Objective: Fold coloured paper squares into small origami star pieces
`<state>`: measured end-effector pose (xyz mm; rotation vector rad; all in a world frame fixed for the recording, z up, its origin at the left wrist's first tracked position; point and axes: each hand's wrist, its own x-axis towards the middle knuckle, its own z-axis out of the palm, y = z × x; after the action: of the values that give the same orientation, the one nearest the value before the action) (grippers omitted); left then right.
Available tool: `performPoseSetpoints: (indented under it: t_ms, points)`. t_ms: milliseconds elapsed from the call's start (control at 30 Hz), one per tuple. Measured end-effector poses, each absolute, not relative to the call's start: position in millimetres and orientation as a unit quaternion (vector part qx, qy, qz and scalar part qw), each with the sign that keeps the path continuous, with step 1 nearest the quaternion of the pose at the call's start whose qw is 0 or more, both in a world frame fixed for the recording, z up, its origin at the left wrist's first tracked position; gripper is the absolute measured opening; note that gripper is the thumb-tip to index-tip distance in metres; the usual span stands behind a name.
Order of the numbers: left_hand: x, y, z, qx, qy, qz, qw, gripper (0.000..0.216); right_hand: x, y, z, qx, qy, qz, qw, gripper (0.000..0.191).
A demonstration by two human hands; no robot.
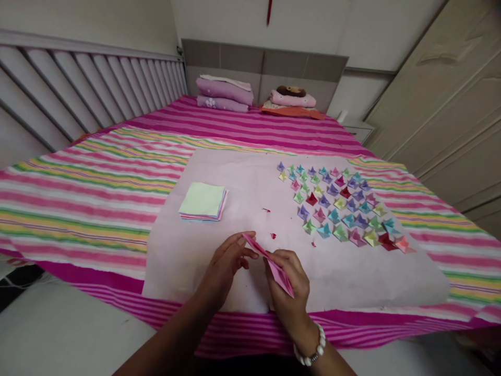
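Observation:
A pink piece of folded paper [281,277] is held at a slant above the white sheet. My right hand [291,282], with a white beaded bracelet [313,351] at the wrist, is closed around its lower part, thumb on top. At the upper left end of the paper, the fingers of my left hand [229,256] are bent around the tip, the index finger along its far side. To the left lies a stack of square paper sheets [203,201], pale green on top. Rows of small folded paper figures [340,203] in many colours stand to the right.
Small red scraps [273,236] lie on the white sheet [250,177], which covers part of a striped bed [97,193]. Folded bedding [225,94] and pillows [293,99] rest at the headboard [262,62]. A slatted rail [94,83] runs along the left.

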<state>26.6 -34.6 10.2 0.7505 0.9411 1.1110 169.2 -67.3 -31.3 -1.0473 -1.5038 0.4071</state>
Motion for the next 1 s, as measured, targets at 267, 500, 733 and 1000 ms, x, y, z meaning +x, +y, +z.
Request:
performPoseSetpoints:
  t_ms: [267,500,733,1000]
  points:
    - [23.1,-34.3,13.3,0.373,0.442,0.494,0.649,0.032,170.0,-66.7,-32.6,-0.443,-0.651,0.177,0.59,0.037]
    - [21.5,-33.8,12.5,0.367,0.448,0.489,0.652,0.027,170.6,-65.0,-33.7,-0.44,-0.652,0.186,0.589,0.037]
    - [22.8,-35.4,14.2,0.355,0.434,0.499,0.661,0.024,171.5,-67.3,-35.3,-0.445,-0.651,0.182,0.588,0.039]
    - [20.9,-35.9,9.9,0.369,0.462,0.487,0.643,0.025,169.7,-68.1,-29.9,-0.432,-0.679,0.141,0.577,0.037]
